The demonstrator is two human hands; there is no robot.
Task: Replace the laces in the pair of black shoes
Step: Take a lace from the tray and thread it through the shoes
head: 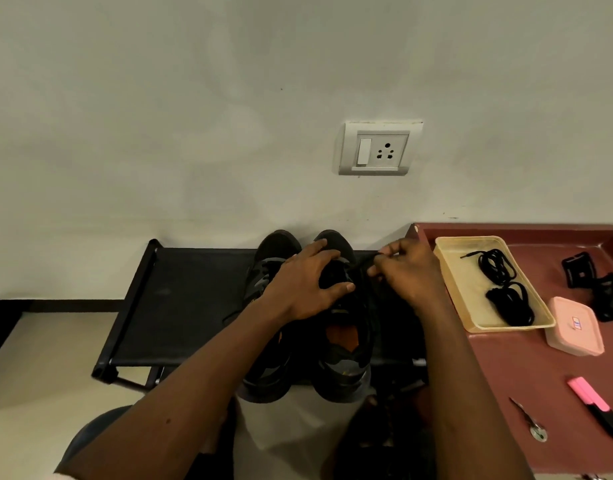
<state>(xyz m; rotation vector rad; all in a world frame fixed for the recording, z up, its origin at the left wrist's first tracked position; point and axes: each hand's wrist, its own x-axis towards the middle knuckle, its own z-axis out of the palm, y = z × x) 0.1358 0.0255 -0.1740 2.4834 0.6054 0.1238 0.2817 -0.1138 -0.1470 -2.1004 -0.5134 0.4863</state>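
Two black shoes [263, 375] stand side by side, toes towards the wall, on a black rack [180, 299]. From the head view, the left hand [308, 282] grips the front of the right-hand shoe [339, 375], fingers arched over it and thumb [345, 288] set against its side. The right hand [409, 275], just beside it, has its fingertips drawn together, pinching a black lace [365, 263]. Coiled spare laces [499, 271] lie in a yellow tray [506, 328] on the maroon table [506, 375].

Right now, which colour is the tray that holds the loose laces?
The tray is pale yellow, holding black laces; the head view shows it.
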